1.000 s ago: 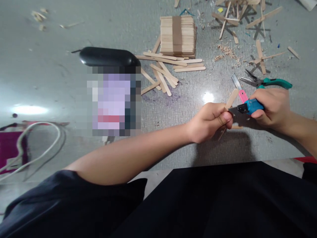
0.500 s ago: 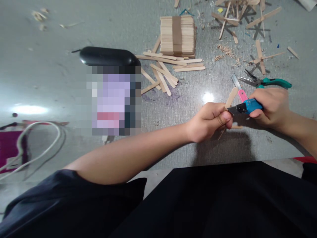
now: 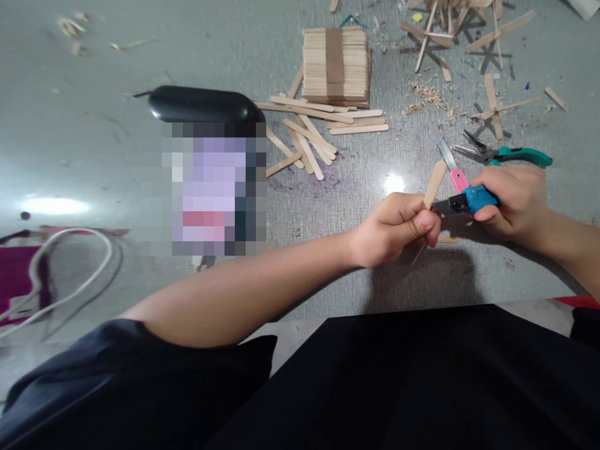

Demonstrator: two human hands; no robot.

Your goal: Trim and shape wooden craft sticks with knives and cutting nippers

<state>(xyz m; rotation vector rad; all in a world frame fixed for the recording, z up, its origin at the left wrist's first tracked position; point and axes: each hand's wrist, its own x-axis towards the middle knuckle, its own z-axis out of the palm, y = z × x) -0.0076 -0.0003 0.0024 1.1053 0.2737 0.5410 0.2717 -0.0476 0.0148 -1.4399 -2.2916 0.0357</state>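
A wooden craft stick (image 3: 435, 182) is pinched in my left hand (image 3: 398, 228), its rounded end pointing up and away from me. My right hand (image 3: 518, 203) is closed around a blue utility knife (image 3: 480, 198). The knife's blade touches or nearly touches the stick just above my left thumb; the exact contact is hard to make out. Just beyond the knife lies a pink cutter (image 3: 459, 180) with its blade out, partly hidden by my right hand. Green-handled pliers (image 3: 520, 155) rest on the table behind that hand.
A banded stack of craft sticks (image 3: 319, 65) stands at the back, with several loose sticks (image 3: 309, 140) before it. Joined stick pieces (image 3: 492, 109) and shavings (image 3: 429, 94) lie at the back right. Left are a black rounded object (image 3: 206, 105), a blurred-out patch and a white cable (image 3: 107, 250).
The stick in my left hand has tilted slightly more upright, and the knife blade has shifted a little at it. Both hands otherwise stay in place.
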